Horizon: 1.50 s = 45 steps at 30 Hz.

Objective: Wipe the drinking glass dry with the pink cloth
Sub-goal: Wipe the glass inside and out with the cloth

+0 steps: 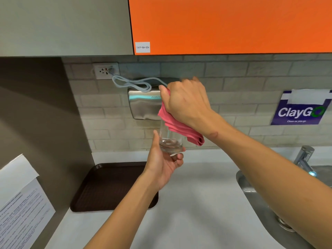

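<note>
White surface [197,203] runs under both forearms, with a dark brown tray [100,187] lying on it to the left and a steel sink [251,193] set in at the right. Above the surface, of the two hands, the left hand [164,159] cups the base of the drinking glass [168,139], thumb up one side and fingers curled beneath, holding it upright in the air. The right hand [185,103] is clenched over the top of the glass, gripping the pink cloth [181,128], which drapes down the glass's right side; whether any cloth reaches inside the rim is hard to tell. Behind them, a steel hand dryer [143,105] hangs on the tiled wall.
</note>
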{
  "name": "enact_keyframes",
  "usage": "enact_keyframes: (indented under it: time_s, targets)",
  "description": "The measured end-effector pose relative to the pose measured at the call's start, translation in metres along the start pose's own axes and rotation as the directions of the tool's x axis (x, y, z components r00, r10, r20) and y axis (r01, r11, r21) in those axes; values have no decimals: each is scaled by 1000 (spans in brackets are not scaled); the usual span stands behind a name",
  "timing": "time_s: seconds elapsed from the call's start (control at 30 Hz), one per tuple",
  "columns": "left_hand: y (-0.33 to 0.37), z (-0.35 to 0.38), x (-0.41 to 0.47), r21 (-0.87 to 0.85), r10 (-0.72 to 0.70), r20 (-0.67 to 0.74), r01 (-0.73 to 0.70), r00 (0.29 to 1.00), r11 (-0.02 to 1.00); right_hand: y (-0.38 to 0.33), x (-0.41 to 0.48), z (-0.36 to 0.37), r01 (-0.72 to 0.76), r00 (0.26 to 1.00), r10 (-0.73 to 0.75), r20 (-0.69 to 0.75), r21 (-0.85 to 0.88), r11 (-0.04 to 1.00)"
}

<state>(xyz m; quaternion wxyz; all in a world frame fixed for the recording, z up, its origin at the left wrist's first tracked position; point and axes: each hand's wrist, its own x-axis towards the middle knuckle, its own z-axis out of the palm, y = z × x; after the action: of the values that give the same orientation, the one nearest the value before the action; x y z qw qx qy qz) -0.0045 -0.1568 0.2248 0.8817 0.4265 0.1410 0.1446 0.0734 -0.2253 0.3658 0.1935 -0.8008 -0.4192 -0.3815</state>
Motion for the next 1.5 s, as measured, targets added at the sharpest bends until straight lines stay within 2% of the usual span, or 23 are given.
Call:
enact_keyframes:
  time_s: [0.13, 0.2, 0.37, 0.47, 0.57, 0.67, 0.73, 0.77, 0.83, 0.93, 1.0, 1.03, 1.13, 1.2, 1.27, 1.4, 1.47, 1.5]
  targets:
    - [-5, 10, -2, -34, 50, -118, -55, 992, 998, -8, 6, 2, -78, 997, 77, 23, 21, 997]
    - [-4, 11, -2, -51, 64, -149, -72, 987, 996, -10, 2, 4, -57, 998, 57, -37, 16, 998]
    - [-2, 7, -4, -81, 75, -171, -90, 982, 993, -11, -19, 13, 94, 968, -69, -239, 94, 991]
    - [-3, 8, -4, -106, 76, -129, -90, 989, 990, -5, -36, 22, 201, 900, -141, -411, 107, 974]
    - [0, 7, -2, -146, 87, -67, -96, 994, 985, -1, -59, 37, 333, 841, -251, -480, 93, 938]
    - [7, 2, -4, -182, 108, 62, -95, 992, 979, -7, -92, 52, 387, 848, -289, -444, 146, 910]
    - [8, 0, -5, -195, 98, 154, -67, 983, 978, 0, -107, 56, 386, 893, -304, -332, 218, 897]
    - [8, -1, -4, -206, 91, 186, -52, 978, 977, 7, -113, 56, 424, 890, -363, -275, 211, 881]
    - [6, -6, -3, -196, 101, 220, -58, 970, 979, 15, -122, 53, 529, 834, -478, -276, 151, 835]
    - [3, -9, 0, -109, 120, 113, -108, 986, 988, 22, -123, 49, 527, 839, -457, -296, 229, 818]
    - [4, -8, 1, -102, 130, 70, -123, 989, 987, 24, -109, 43, 542, 820, -481, -309, 153, 826]
    - [5, -7, 2, -111, 135, 58, -128, 989, 985, 26, -96, 36, 512, 828, -460, -320, 100, 853]
    - [6, -3, 4, -113, 92, -5, -92, 996, 989, 26, -64, 25, 425, 839, -316, -443, 170, 889]
    - [7, -2, 4, -126, 86, 9, -84, 996, 988, 24, -56, 24, 399, 855, -277, -439, 213, 892]
    - [9, -4, 5, -170, 116, 36, -109, 993, 980, 21, -64, 27, 464, 845, -344, -409, 243, 852]
    - [18, -14, 5, -241, 157, 122, -124, 980, 962, 22, -96, 43, 584, 808, -540, -235, 205, 785]
    - [19, -16, 5, -228, 147, 150, -110, 978, 967, 27, -96, 44, 568, 821, -522, -234, 231, 790]
    - [19, -14, 4, -210, 137, 145, -105, 980, 972, 29, -89, 42, 570, 810, -514, -280, 178, 802]
